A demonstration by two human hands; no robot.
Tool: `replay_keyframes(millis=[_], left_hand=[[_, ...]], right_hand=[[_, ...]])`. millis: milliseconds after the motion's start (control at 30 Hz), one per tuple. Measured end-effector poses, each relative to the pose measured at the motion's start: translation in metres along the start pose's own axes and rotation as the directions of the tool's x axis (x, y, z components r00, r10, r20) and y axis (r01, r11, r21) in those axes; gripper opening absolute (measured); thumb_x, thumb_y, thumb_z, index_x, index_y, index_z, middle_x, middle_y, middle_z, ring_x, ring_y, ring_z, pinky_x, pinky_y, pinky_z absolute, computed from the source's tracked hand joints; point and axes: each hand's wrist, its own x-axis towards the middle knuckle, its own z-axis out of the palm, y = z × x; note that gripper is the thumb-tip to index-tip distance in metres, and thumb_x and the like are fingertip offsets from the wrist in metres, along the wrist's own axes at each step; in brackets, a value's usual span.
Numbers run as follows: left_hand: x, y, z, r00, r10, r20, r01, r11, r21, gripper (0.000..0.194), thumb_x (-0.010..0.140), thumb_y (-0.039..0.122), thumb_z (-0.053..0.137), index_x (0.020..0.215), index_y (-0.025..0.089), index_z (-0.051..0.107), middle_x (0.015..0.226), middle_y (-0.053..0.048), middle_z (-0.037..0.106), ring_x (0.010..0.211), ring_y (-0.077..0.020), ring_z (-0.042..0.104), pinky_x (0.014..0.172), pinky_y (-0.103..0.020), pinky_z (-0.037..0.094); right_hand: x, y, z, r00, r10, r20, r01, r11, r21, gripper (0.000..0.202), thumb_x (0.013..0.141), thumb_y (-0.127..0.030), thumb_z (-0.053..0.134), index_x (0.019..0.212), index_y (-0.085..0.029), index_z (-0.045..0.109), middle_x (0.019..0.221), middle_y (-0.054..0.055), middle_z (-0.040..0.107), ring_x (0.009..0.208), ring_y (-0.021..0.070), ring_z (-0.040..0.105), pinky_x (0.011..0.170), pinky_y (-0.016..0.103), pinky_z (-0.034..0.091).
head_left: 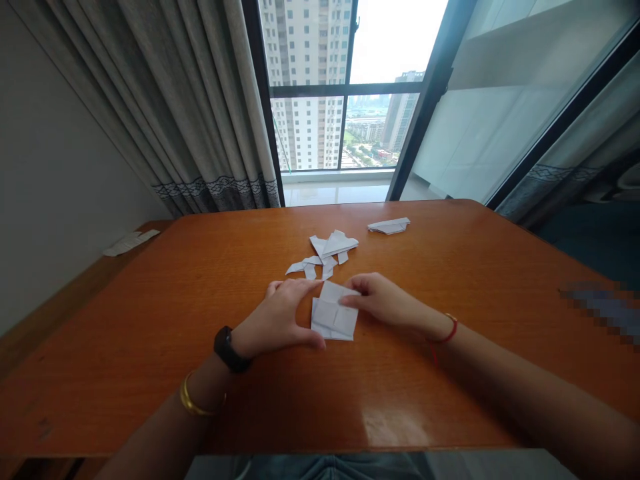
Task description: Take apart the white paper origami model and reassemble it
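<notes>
A folded sheet of white paper (334, 319), roughly square with creases and a raised flap at its upper edge, is in front of me above the wooden table. My right hand (375, 298) pinches it at its upper right side, thumb on top and fingers behind. At its left side, my left hand (287, 317) is spread wide, the thumb near the lower left edge and the fingers by the top corner. Just beyond lie several folded white paper pieces (333, 245), heaped partly over one another.
The orange-brown wooden table (225, 393) spans the view. A long folded paper piece (389, 227) rests near its far edge. More white paper (131, 243) lies on a ledge at the far left. Grey curtains (210, 100) and a window stand behind the table.
</notes>
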Motion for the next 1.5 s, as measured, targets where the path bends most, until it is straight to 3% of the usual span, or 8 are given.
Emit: replay_keyframes(millis=[233,367,533,733,1033,1200,1367,1500], left_hand=[[-0.001,0.002,0.005,0.995,0.081,0.059,-0.081,0.997,0.0,0.066,0.073,0.049,0.073,0.132,0.027,0.052,0.136,-0.01,0.052,0.127,-0.0299,0.043,0.109,-0.047,0.025],[0.0,0.002,0.013,0.993,0.072,0.088,-0.075,0.996,0.036,0.055,0.073,0.046,0.074,0.122,0.027,0.059,0.131,-0.008,0.055,0.123,-0.0287,0.045,0.107,-0.047,0.025],[0.0,0.003,0.012,0.995,0.054,0.078,-0.056,0.998,0.015,0.059,0.066,0.052,0.077,0.117,0.026,0.06,0.126,-0.007,0.056,0.12,-0.0281,0.047,0.104,-0.044,0.029],[0.001,0.004,0.016,0.998,-0.064,-0.008,0.064,0.997,0.045,0.042,0.089,0.047,0.053,0.124,0.023,0.05,0.121,-0.009,0.058,0.113,-0.0262,0.05,0.099,-0.044,0.032],[0.002,0.008,0.015,0.991,-0.118,0.068,0.122,0.991,-0.061,0.024,0.077,0.038,0.069,0.081,0.019,0.055,0.078,0.001,0.057,0.075,-0.0173,0.052,0.07,-0.029,0.038],[0.004,0.006,0.015,0.962,-0.256,-0.095,0.193,0.885,-0.423,0.028,0.078,0.041,0.068,0.081,0.019,0.051,0.061,0.007,0.043,0.055,-0.0098,0.04,0.05,-0.021,0.029],[0.006,0.006,0.016,0.942,-0.334,-0.015,0.209,0.625,-0.752,0.035,0.077,0.044,0.069,0.091,0.017,0.053,0.067,0.004,0.057,0.047,-0.0068,0.044,0.043,-0.019,0.031],[0.007,0.009,0.017,0.93,-0.368,0.02,0.24,0.564,-0.79,0.036,0.075,0.046,0.07,0.086,0.013,0.06,0.054,0.003,0.057,0.043,-0.0087,0.05,0.043,-0.019,0.035]], right_hand=[[-0.001,0.005,0.033,0.992,-0.08,-0.097,0.037,0.925,-0.378,0.024,0.084,-0.028,0.061,0.106,-0.024,0.069,0.1,0.005,0.067,0.088,0.0204,0.061,0.075,0.03,0.043],[-0.007,0.005,0.032,0.987,-0.092,-0.13,0.032,0.913,-0.406,0.031,0.086,-0.038,0.06,0.113,-0.025,0.066,0.103,0.007,0.06,0.088,0.0198,0.059,0.075,0.03,0.044],[-0.011,0.005,0.03,0.985,-0.148,-0.09,0.089,0.877,-0.472,0.051,0.068,-0.05,0.076,0.108,-0.02,0.065,0.106,0.009,0.059,0.098,0.0265,0.052,0.086,0.038,0.042],[-0.01,0.005,0.037,0.984,-0.164,-0.064,0.124,0.905,-0.407,0.05,0.061,-0.04,0.083,0.098,-0.02,0.057,0.099,0.004,0.061,0.091,0.0224,0.054,0.077,0.034,0.04],[-0.015,0.002,0.039,0.98,-0.165,-0.114,0.104,0.904,-0.415,0.057,0.055,-0.042,0.085,0.101,-0.019,0.063,0.102,0.008,0.061,0.096,0.026,0.052,0.082,0.036,0.041],[-0.02,-0.007,0.032,0.982,-0.04,-0.183,0.018,0.992,-0.123,0.026,0.086,-0.042,0.057,0.076,-0.019,0.065,0.072,0.002,0.062,0.063,0.0144,0.054,0.057,0.026,0.04],[-0.019,-0.013,0.034,0.983,0.125,-0.132,-0.073,0.937,0.341,0.031,0.084,-0.048,0.057,0.082,-0.017,0.061,0.051,-0.002,0.058,0.043,0.0111,0.051,0.043,0.022,0.038],[-0.017,-0.012,0.036,0.989,0.134,-0.064,-0.074,0.816,0.574,0.037,0.079,-0.049,0.064,0.094,-0.016,0.055,0.057,-0.001,0.064,0.047,0.0138,0.061,0.045,0.023,0.047]])
